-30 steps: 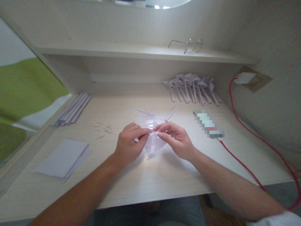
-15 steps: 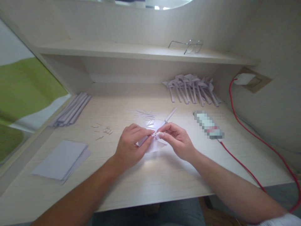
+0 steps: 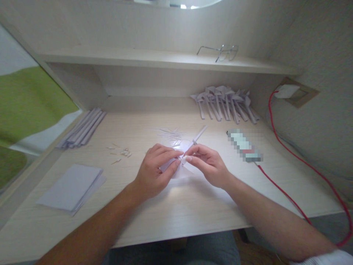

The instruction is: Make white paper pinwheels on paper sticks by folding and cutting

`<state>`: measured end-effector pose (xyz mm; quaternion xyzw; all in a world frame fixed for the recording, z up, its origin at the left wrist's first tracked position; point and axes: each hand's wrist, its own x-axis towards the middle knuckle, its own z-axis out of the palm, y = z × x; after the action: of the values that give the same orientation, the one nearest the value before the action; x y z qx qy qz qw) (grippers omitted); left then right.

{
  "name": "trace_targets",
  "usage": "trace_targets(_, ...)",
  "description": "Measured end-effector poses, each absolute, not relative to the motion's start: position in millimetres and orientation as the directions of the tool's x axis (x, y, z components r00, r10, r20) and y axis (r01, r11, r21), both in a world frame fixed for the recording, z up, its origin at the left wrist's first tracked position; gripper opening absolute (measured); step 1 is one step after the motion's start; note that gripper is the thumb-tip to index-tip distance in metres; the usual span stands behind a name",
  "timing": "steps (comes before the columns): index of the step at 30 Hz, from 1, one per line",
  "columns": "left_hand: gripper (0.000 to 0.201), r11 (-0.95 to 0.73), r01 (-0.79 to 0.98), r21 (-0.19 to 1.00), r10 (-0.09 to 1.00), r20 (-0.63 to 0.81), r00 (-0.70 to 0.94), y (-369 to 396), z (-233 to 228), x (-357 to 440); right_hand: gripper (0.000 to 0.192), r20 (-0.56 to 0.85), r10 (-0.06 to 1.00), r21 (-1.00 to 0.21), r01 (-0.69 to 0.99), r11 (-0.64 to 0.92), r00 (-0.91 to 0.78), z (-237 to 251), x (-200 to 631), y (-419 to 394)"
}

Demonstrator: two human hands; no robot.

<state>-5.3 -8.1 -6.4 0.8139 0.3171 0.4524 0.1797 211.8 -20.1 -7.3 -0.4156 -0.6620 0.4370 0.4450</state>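
My left hand (image 3: 156, 169) and my right hand (image 3: 209, 163) meet over the middle of the desk, fingertips pinched together on a folded white paper pinwheel (image 3: 180, 173). Its centre is mostly covered by my fingers, so the small part worked there cannot be made out. Just beyond my right fingertips, a thin whitish stick-like thing (image 3: 200, 134) with a small dark band slants away. Several thin white sticks (image 3: 171, 133) lie behind my hands. To the left are small cut pieces with white tips, like cotton swab ends (image 3: 125, 152).
Several paper pinwheels on paper sticks (image 3: 226, 101) lie at the back right. A bundle of rolled paper sticks (image 3: 84, 129) and stacked paper sheets (image 3: 73, 187) are at left. A phone (image 3: 245, 145) with a red cable (image 3: 284, 195) lies right; glasses (image 3: 227, 52) rest on the shelf (image 3: 138, 59).
Both hands stay in nearly the same place, with only slight finger shifts at the pinwheel's centre. The view has moved very slightly.
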Motion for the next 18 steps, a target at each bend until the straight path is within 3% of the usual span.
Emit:
trace_targets(4,0.025,-0.696,0.392,0.601,0.716,0.619,0.324,-10.7,-6.7,-3.7,0.014,0.232,0.936,-0.942,0.180,0.284,-0.264,-8.4,211.2,-20.0)
trace_targets(7,0.013,-0.670,0.425,0.609,0.735,0.623,0.265,-12.4,-5.8,-3.1,0.014,0.225,0.936,-0.945,0.175,0.278,-0.272,-8.5,209.7,-20.0)
trace_targets(18,0.018,-0.720,0.486,0.495,0.679,0.647,0.346,-10.5,-2.5,-1.2,0.011,0.268,0.933,-0.919,0.228,0.322,-0.239,-7.8,205.0,-22.1)
